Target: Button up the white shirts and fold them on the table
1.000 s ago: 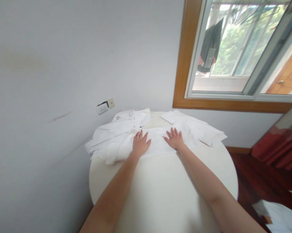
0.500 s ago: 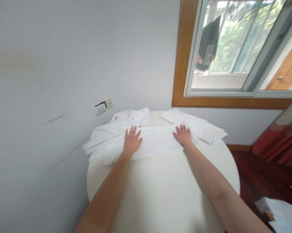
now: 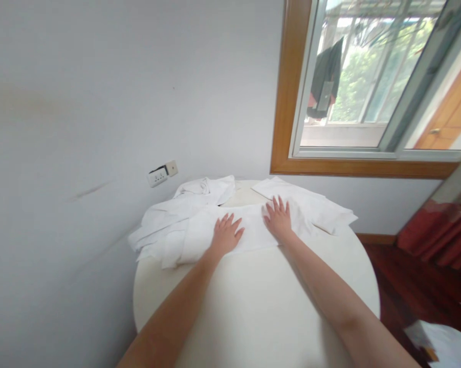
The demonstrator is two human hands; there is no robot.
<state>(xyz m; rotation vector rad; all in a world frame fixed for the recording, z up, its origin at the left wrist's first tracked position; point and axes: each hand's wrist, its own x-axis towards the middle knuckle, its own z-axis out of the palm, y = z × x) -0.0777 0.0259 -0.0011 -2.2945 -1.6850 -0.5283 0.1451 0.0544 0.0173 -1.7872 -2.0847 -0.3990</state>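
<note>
A white garment [image 3: 199,236], perhaps a shirt, lies across the far part of a round white table [image 3: 249,306]. Its middle is a flat band, with loose folds bunched at the left end. My left hand [image 3: 227,234] rests on the band left of its middle, fingers spread and palm down. Near the band's right end, my right hand [image 3: 278,219] also lies flat on the cloth with its fingers apart. To the right, a flat white piece of cloth [image 3: 310,202] reaches toward the table's edge; I cannot tell whether it joins the band.
Behind the table is a white wall [image 3: 215,92] with a socket [image 3: 158,177]. A wood-framed window [image 3: 286,102] is at upper right, with a dark garment [image 3: 326,76] hanging beyond it. A red curtain [image 3: 433,230] hangs at right. White material [image 3: 448,342] lies low on the right.
My left hand has slid right along the cloth. My right hand has shifted slightly left, so the hands are closer together. The view has tilted up a little.
</note>
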